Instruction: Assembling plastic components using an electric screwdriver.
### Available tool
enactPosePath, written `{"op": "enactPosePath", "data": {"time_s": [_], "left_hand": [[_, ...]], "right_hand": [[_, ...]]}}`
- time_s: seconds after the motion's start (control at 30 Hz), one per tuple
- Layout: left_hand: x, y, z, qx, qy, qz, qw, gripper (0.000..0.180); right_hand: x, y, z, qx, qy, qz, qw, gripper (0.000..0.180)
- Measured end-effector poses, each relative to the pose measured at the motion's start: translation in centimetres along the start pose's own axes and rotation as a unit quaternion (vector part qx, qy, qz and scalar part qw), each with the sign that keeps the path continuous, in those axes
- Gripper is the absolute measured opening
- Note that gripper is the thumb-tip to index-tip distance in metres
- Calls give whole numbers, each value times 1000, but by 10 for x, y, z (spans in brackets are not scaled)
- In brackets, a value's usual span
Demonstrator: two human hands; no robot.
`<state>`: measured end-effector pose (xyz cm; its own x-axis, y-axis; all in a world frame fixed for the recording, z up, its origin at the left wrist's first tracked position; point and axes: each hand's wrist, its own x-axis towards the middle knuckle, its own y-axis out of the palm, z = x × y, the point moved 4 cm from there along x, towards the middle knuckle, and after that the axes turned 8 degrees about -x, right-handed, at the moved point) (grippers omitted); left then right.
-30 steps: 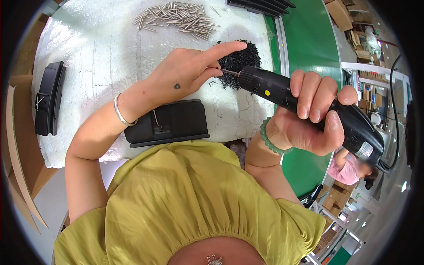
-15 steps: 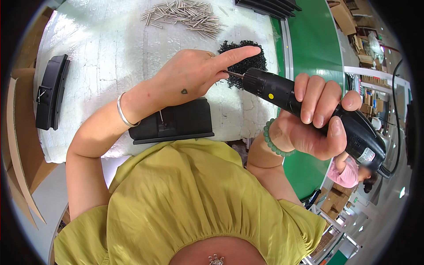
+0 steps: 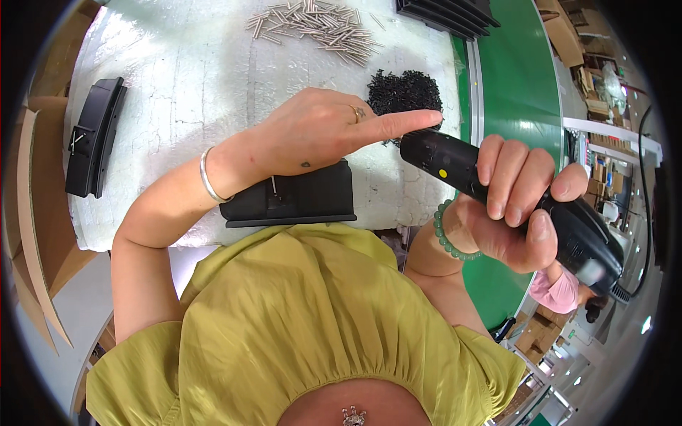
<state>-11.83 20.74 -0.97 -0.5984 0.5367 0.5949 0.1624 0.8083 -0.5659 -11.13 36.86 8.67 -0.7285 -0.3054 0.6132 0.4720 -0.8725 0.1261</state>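
Your right hand (image 3: 515,206) wraps around a black electric screwdriver (image 3: 511,202), its nose pointing up and left. Your left hand (image 3: 320,135) reaches across with the forefinger stretched out, its tip touching the screwdriver's nose. Just beyond that fingertip lies a heap of small black screws (image 3: 403,91) on the white surface (image 3: 177,92), and farther back a scatter of silver pins (image 3: 316,25). A flat black plastic part (image 3: 291,202) sits under your left wrist; another black part (image 3: 92,138) lies well off to your left.

Black electric screwdriver (image 3: 511,199), yellow dot; black screw pile (image 3: 405,92); silver pins (image 3: 320,28); green conveyor belt (image 3: 518,78).
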Motion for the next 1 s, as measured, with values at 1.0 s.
{"op": "enactPosePath", "data": {"time_s": [1.0], "left_hand": [[-63, -68, 5, -47, -286, -94, 953, 11]], "right_hand": [[-12, 17, -8, 8, 18, 2, 1000, 28]]}}
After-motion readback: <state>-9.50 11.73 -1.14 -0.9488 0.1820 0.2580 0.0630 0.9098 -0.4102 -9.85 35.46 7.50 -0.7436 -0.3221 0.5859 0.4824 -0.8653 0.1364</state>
